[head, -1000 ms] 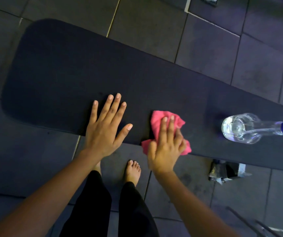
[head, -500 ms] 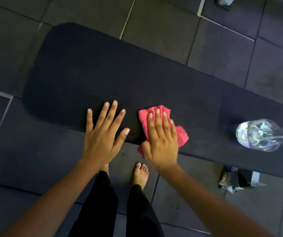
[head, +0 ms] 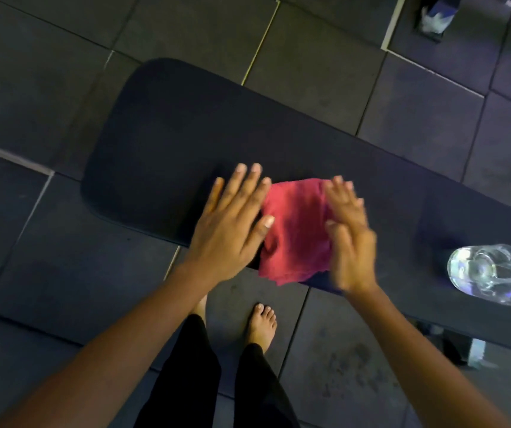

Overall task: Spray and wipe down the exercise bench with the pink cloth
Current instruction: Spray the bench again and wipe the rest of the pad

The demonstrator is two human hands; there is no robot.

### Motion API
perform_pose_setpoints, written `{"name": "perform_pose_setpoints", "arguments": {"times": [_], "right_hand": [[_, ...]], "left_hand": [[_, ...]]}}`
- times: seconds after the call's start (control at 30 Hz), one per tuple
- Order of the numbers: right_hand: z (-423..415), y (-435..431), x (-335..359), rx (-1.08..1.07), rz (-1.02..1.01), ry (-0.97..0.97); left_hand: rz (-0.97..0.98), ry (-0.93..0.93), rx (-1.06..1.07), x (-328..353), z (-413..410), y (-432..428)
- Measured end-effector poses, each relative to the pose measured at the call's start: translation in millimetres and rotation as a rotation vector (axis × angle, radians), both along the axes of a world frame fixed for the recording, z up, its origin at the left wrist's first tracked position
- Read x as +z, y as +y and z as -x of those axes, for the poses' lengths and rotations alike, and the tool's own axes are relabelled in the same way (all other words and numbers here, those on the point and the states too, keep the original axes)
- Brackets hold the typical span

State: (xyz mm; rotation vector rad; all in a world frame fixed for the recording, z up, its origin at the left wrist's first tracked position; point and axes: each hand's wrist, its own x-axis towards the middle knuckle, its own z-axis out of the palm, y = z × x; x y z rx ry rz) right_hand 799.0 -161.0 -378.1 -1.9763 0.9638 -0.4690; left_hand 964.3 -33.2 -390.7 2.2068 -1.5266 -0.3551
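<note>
The black padded exercise bench (head: pixel 161 143) runs from the left middle to the right edge. The pink cloth (head: pixel 297 233) lies spread on its near edge, one corner hanging over the side. My left hand (head: pixel 232 223) rests flat on the pad with fingers apart, its thumb and fingertips touching the cloth's left edge. Blurred with motion, my right hand (head: pixel 350 242) stands on its edge at the cloth's right side with fingers straight, not closed on the cloth. A clear spray bottle (head: pixel 489 273) lies on the bench to the right.
My bare feet (head: pixel 262 325) stand on dark floor tiles just below the bench's near edge. A metal part of the bench frame (head: pixel 470 350) shows under the pad at the right. A small white and blue item (head: pixel 436 17) sits on the floor at the top right.
My right hand has come off the top of the cloth and turned onto its edge at the cloth's right side. The cloth now lies wider open. My left hand has closed in on it.
</note>
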Motion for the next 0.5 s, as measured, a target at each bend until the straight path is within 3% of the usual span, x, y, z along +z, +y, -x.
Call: {"name": "perform_pose_setpoints", "arguments": {"times": [0.1, 0.17, 0.3, 0.5], "right_hand": [[17, -18, 9, -0.39, 0.001, -0.129], [25, -23, 11, -0.532, 0.003, -0.19], [26, -17, 5, -0.546, 0.036, -0.162], [9, -5, 2, -0.452, 0.032, -0.125]], "left_hand": [[-0.049, -0.076, -0.194, 4, 24, -24], [-0.095, -0.119, -0.279, -2, 42, -37], [-0.208, -0.201, -0.326, -25, 63, -37], [-0.221, -0.212, -0.311, -27, 62, -35]]}}
